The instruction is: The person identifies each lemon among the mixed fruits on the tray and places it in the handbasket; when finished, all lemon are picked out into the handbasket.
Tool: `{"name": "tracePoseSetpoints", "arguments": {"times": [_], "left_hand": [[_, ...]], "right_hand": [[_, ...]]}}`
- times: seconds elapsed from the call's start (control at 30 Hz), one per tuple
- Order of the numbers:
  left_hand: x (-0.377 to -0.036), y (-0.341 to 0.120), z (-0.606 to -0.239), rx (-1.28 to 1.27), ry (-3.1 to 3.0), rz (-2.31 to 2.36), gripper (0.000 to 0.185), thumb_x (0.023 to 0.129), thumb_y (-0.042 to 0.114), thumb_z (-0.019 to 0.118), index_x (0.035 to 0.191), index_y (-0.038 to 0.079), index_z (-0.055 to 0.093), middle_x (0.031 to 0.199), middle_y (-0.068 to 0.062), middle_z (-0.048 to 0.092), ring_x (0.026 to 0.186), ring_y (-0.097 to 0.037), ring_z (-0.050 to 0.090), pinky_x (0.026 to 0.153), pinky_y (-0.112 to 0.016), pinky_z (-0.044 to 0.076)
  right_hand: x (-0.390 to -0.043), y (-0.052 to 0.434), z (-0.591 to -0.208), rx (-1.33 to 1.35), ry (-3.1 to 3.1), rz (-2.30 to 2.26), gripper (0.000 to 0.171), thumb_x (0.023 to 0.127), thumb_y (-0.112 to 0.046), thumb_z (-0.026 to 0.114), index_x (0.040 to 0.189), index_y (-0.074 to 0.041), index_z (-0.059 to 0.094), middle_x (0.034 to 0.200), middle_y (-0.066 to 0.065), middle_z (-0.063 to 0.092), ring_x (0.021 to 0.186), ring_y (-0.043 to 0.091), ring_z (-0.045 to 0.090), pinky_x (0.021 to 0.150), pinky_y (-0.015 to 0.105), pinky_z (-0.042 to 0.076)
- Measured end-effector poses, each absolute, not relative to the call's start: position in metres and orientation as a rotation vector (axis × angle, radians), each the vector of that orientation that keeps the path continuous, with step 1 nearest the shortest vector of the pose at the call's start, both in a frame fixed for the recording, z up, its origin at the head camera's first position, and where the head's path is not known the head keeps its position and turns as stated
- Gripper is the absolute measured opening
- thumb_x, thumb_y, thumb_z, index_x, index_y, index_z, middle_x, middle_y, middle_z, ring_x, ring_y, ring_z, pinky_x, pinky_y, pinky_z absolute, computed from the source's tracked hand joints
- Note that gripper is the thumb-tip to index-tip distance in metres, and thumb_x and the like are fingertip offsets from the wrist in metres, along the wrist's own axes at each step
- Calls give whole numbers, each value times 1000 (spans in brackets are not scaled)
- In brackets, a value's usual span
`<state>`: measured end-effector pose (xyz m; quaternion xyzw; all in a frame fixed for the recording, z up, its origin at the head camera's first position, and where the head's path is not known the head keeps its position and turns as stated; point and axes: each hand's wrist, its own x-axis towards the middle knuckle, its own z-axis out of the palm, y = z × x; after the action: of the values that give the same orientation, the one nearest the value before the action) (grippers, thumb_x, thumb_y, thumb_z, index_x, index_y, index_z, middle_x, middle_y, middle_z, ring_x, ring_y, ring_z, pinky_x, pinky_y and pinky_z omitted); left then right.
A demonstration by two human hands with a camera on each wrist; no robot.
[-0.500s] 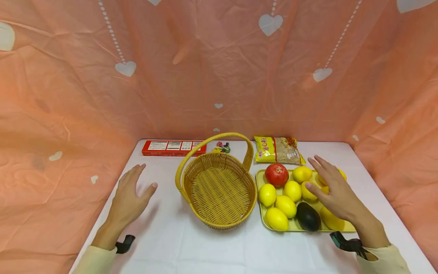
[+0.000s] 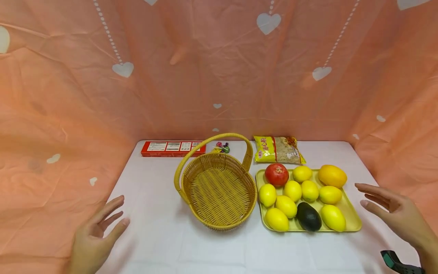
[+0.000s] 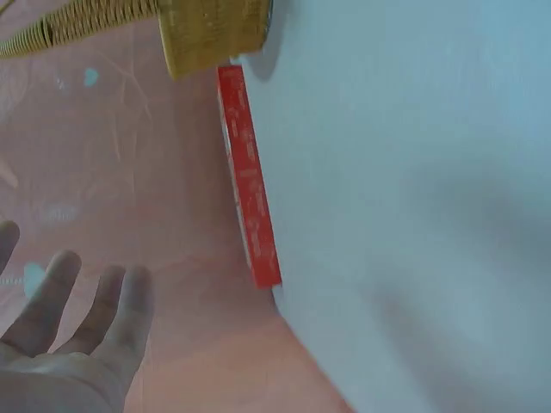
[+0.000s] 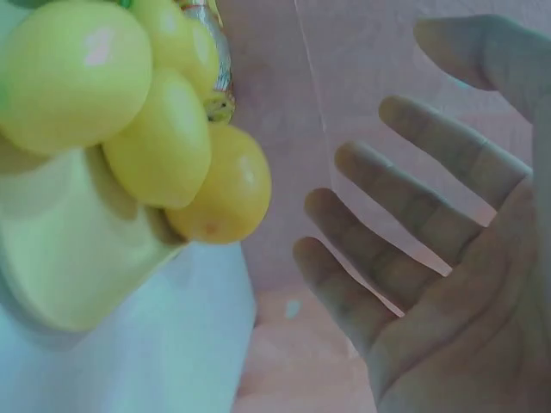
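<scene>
Left hand and right hand are empty, fingers loosely extended, basket between them, tray of fruit just inward of the right; step looks preparatory, nothing in contact, and picking fruit would call for the right to reach inward

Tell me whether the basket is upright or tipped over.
Upright: the basket stands on the table, its opening facing up and its handle arched above.

Nine yellow fruits, one pomegranate, one avocado, one basket, one tray, two hands
</scene>
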<state>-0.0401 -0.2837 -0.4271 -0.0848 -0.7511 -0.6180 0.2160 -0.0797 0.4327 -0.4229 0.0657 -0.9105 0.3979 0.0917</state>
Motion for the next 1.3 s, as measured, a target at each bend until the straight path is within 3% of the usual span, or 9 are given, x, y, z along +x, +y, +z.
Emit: {"name": "tracePoseSetpoints", "arguments": {"times": [0.17,0.23,0.37,0.5,0.73,0.83,0.97,1.17,1.3], "left_hand": [[-32,-253,-441,-229,-2120,-1813,56,84,-32,71,139,-22,60,145,0,73,135,-10,66,108,-26,61],[-30,-235,-447,-186,-2163,-1842,56,86,-27,74,140,-17,62,145,5,72,133,-7,67,108,-27,61],[-30,-201,-463,-203,-2099,-1946,53,87,-25,75,138,-17,63,146,2,71,129,-8,70,105,-29,63],[-30,-170,-475,-116,-2075,-2026,51,88,-21,76,138,-15,65,145,2,72,126,-10,72,103,-30,64],[-30,-132,-489,66,-2149,-2098,59,92,-8,81,148,-4,63,162,-21,54,132,-13,68,106,-31,63],[-31,-121,-493,94,-2128,-2125,63,92,-7,81,151,-4,59,166,-21,47,137,-15,64,108,-30,62],[-34,-106,-495,154,-2040,-2156,64,93,-5,82,152,-4,58,169,-21,41,146,-33,57,110,-30,61],[-37,-88,-496,267,-1931,-2116,65,91,-2,87,151,-1,62,170,-20,40,150,-34,52,109,-25,59],[-40,-82,-497,290,-1902,-2090,65,90,-2,88,150,-1,62,171,-24,38,153,-47,46,107,-19,57]], "right_hand": [[-82,436,-438,170,-2685,1315,45,103,1,73,147,-2,67,134,-39,65,117,-23,59,87,-3,50],[-87,435,-445,214,-2661,1368,45,103,5,70,148,2,65,134,-36,67,119,-20,61,88,0,53],[-100,430,-456,305,-2569,1549,47,103,13,64,149,10,59,139,-26,71,126,-13,62,93,4,56],[-108,427,-464,331,-2517,1670,47,103,14,63,150,11,57,142,-21,72,132,-14,58,100,1,50],[-116,423,-474,331,-2604,1598,47,104,10,66,150,9,59,138,-29,70,128,-17,58,100,0,49],[-118,422,-478,311,-2650,1531,45,103,8,70,147,7,63,134,-33,68,123,-19,59,96,-1,51],[-119,422,-479,232,-2716,1452,43,103,1,73,145,5,66,128,-39,64,115,-20,58,90,-1,52],[-118,420,-480,136,-2841,1307,49,104,-13,77,148,3,64,124,-46,56,108,-20,54,85,1,52],[-117,419,-482,130,-2856,1308,51,104,-14,78,149,4,62,124,-45,57,108,-20,55,85,2,53]]}}
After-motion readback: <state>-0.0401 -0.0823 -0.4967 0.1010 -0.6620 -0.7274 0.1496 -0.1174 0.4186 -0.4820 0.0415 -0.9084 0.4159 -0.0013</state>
